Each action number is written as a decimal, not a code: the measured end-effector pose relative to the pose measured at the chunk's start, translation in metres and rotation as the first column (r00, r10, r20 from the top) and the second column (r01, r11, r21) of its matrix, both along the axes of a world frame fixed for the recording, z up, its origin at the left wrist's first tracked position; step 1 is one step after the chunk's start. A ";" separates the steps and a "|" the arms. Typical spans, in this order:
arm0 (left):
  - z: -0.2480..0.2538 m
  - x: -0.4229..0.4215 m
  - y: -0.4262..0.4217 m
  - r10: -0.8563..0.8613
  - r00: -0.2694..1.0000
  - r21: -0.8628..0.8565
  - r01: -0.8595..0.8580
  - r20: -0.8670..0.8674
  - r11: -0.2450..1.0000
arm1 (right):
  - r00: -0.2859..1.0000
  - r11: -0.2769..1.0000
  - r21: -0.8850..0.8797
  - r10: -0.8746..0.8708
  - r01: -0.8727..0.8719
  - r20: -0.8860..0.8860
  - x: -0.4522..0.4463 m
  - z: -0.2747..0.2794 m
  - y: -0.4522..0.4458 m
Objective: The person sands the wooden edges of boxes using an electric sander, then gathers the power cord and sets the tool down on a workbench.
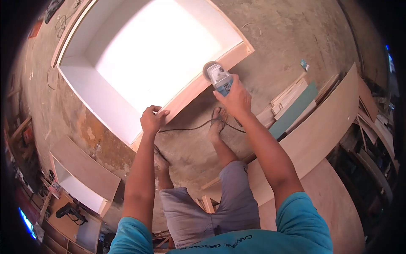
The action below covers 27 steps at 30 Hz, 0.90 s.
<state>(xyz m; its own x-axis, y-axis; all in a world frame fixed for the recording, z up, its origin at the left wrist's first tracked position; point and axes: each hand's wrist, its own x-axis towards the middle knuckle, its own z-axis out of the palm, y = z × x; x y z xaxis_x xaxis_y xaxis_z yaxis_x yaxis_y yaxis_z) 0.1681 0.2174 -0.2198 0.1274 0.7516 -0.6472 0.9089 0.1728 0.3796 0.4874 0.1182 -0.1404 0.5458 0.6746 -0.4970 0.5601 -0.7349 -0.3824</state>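
My right hand (237, 98) is wrapped around the body of an angle grinder (221, 80). Its round disc (209, 69) meets the front wooden rail (192, 92) of a large open cabinet box (76, 76), white inside. Farther left along that same rail, my left hand (153, 120) grips the edge with its fingers bent over the top. A dark power cord (186, 128) runs across the floor below the rail.
Long boards and a green strip (296, 111) lie to the right, beside a large curved plywood sheet (313, 144). A smaller cabinet piece (84, 169) stands at lower left. A small blue packet (304, 65) lies on the concrete floor (287, 34). My sandalled foot (218, 120) is under the work.
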 end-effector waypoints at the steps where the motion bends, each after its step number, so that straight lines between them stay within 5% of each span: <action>1: -0.002 -0.001 0.002 0.024 1.000 -0.037 -0.024 -0.008 0.999 | 1.000 1.000 -0.010 -0.014 0.015 0.010 0.015 0.000 0.002; 13: -0.021 -0.016 0.006 0.244 0.963 -0.149 -0.227 0.110 0.962 | 0.982 0.988 -0.002 -0.155 0.156 0.109 0.128 -0.001 0.025; 16: -0.007 0.004 -0.003 0.197 0.980 0.023 -0.197 -0.018 0.980 | 0.966 0.971 0.009 -0.238 0.238 0.103 0.141 -0.007 0.022; 20: 0.009 0.058 -0.031 -0.068 0.996 0.429 0.089 -0.064 0.899 | 0.968 0.974 -0.015 -0.224 0.227 0.117 0.145 -0.004 0.001; 27: 0.023 0.099 -0.094 -0.134 0.977 0.388 0.191 -0.169 0.902 | 0.989 0.990 -0.004 -0.143 0.143 0.020 0.107 -0.002 -0.018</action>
